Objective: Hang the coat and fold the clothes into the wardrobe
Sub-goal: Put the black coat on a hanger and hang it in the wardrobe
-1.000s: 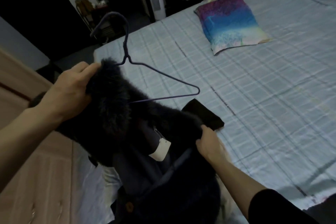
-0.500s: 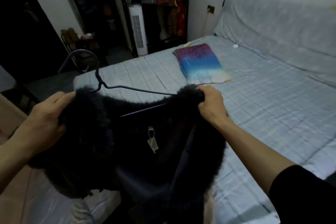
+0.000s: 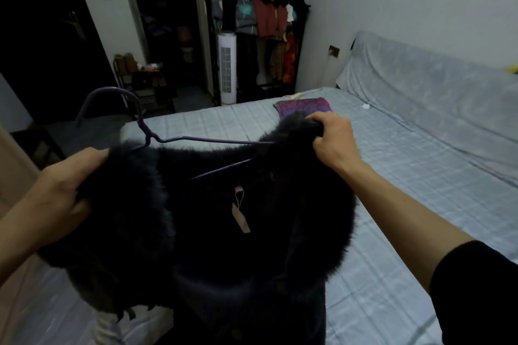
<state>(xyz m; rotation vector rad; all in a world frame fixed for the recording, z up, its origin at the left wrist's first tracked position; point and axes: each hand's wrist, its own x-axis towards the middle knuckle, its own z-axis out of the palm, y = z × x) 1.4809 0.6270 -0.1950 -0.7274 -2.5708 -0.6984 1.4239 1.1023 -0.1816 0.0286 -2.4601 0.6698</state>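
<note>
The left hand (image 3: pixel 60 193) and the right hand (image 3: pixel 333 140) each grip a furry shoulder of the black coat (image 3: pixel 280 218) above the bed (image 3: pixel 392 176). The purple wire hanger (image 3: pixel 151 138) sits inside. The coat is not hung yet. Farther back, a folded bright cloth (image 3: pixel 302 105) waits.

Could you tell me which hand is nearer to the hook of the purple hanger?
Left. The left hand grips the coat's collar just below the hook; the right hand grips the collar well off to its right.

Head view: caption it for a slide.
Left hand and right hand grip a furry coat on a hanger over the bed.
</note>
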